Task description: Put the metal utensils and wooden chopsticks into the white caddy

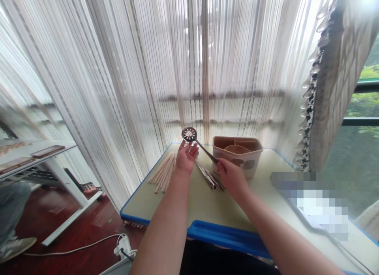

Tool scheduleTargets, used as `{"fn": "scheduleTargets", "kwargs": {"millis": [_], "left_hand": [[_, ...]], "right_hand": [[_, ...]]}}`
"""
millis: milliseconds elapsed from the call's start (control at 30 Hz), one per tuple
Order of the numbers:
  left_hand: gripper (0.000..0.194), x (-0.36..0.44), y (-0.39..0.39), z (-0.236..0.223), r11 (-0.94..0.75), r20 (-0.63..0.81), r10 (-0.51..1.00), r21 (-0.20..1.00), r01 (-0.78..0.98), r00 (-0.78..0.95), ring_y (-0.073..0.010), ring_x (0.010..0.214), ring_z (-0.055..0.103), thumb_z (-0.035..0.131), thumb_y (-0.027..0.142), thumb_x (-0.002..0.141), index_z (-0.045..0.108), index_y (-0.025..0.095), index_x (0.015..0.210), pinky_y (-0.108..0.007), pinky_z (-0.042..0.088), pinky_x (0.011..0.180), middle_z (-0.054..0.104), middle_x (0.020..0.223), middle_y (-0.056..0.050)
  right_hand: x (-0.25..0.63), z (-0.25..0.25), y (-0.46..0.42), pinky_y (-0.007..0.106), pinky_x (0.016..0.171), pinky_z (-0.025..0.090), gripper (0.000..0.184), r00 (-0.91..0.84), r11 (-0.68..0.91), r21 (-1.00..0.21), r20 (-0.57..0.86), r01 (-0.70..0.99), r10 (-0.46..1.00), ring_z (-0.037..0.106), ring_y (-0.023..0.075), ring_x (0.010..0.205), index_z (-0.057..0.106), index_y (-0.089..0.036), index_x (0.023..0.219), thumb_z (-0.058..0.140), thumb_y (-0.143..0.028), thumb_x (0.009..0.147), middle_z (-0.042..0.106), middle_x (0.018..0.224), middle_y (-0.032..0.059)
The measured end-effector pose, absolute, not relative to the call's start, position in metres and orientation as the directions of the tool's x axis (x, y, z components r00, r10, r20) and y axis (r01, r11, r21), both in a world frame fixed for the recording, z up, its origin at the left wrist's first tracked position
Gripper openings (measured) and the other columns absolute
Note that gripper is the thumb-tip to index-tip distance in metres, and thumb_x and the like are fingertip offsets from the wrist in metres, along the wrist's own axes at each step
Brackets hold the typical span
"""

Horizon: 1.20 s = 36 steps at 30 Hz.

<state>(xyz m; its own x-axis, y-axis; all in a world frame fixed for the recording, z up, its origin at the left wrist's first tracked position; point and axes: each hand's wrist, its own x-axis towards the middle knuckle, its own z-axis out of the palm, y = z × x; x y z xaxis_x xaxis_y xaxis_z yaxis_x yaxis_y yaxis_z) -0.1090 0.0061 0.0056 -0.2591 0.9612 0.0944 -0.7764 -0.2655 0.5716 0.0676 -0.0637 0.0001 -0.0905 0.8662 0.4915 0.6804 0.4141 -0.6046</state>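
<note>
Right hand (231, 174): gripping slotted spoon (200, 145) by handle | Left hand (186, 158): spread palm-up at its head

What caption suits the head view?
Right hand holding a slotted skimmer, left hand at its head, over a table with wooden chopsticks and a divided caddy.

The slotted spoon (204, 148) looks like dark, polished metal, smooth along its handle. The utensils (205, 175) lying below it have a bright, glossy metallic finish, while the slender sticks (164, 173) look like pale, matt wood. The container (231, 155) appears to be smooth plastic with a soft sheen. The desk (201, 208) shows a smooth, pale top, and its blue ledge (227, 236) resembles shiny plastic. Sheer, striped cloth forms the curtain (142, 69); the reddish floor (59, 211) looks like glossy wood.
</note>
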Motion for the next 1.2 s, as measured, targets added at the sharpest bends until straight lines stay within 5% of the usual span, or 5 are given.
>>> {"fn": "scheduleTargets", "kwargs": {"millis": [200, 367, 533, 933, 1200], "left_hand": [[0.040, -0.098, 0.001, 0.011, -0.219, 0.062, 0.968, 0.680, -0.699, -0.243, -0.0127, 0.074, 0.066, 0.060, 0.011, 0.075, 0.054, 0.023, 0.112, -0.022, 0.052, 0.061, 0.065, 0.104, -0.007], [0.020, -0.089, -0.002, 0.010, -0.117, 0.046, 0.991, 0.753, -0.647, -0.125, -0.0142, 0.075, 0.066, 0.063, 0.014, 0.074, 0.062, 0.012, 0.094, -0.024, 0.053, 0.064, 0.067, 0.096, -0.011], [0.019, -0.089, -0.003, 0.012, -0.138, 0.063, 0.988, 0.767, -0.627, -0.140, -0.0134, 0.073, 0.066, 0.065, 0.014, 0.074, 0.065, 0.013, 0.093, -0.020, 0.052, 0.058, 0.068, 0.094, -0.009], [0.021, -0.090, -0.005, 0.015, -0.235, 0.112, 0.968, 0.708, -0.666, -0.224, -0.0131, 0.068, 0.065, 0.074, 0.021, 0.065, 0.066, 0.011, 0.082, -0.023, 0.054, 0.060, 0.068, 0.082, -0.007], [0.025, -0.085, -0.006, 0.015, -0.245, 0.156, 0.968, 0.769, -0.591, -0.199, -0.0104, 0.062, 0.063, 0.077, 0.023, 0.059, 0.066, 0.009, 0.076, -0.022, 0.052, 0.059, 0.068, 0.075, -0.007]], "right_hand": [[0.065, 0.004, -0.071, 0.027, 0.069, 0.043, 0.034, -0.040, 0.409, -0.633, 0.513, 0.657, 0.858, 0.061, 0.0195, 0.079, 0.063, -0.018, 0.104, 0.036, -0.032, 0.087, 0.068, 0.087, 0.0075], [0.064, 0.001, -0.070, 0.026, 0.068, 0.043, 0.031, -0.025, 0.395, -0.743, 0.455, 0.541, 0.890, 0.062, 0.0178, 0.071, 0.063, -0.019, 0.100, 0.039, -0.034, 0.086, 0.067, 0.074, 0.0042], [0.066, 0.005, -0.070, 0.025, 0.064, 0.041, 0.029, 0.003, 0.372, -0.779, 0.432, 0.505, 0.902, 0.061, 0.0169, 0.068, 0.064, -0.020, 0.093, 0.041, -0.036, 0.085, 0.067, 0.071, 0.0029], [0.067, -0.001, -0.070, 0.025, 0.060, 0.035, 0.026, -0.174, 0.458, -0.435, 0.549, 0.775, 0.817, 0.057, 0.0164, 0.069, 0.067, -0.021, 0.085, 0.049, -0.039, 0.082, 0.066, 0.077, 0.0036], [0.067, -0.003, -0.071, 0.025, 0.055, 0.031, 0.026, -0.258, 0.423, -0.282, 0.475, 0.861, 0.841, 0.058, 0.0161, 0.063, 0.065, -0.021, 0.072, 0.048, -0.039, 0.083, 0.067, 0.073, 0.0040]]}}
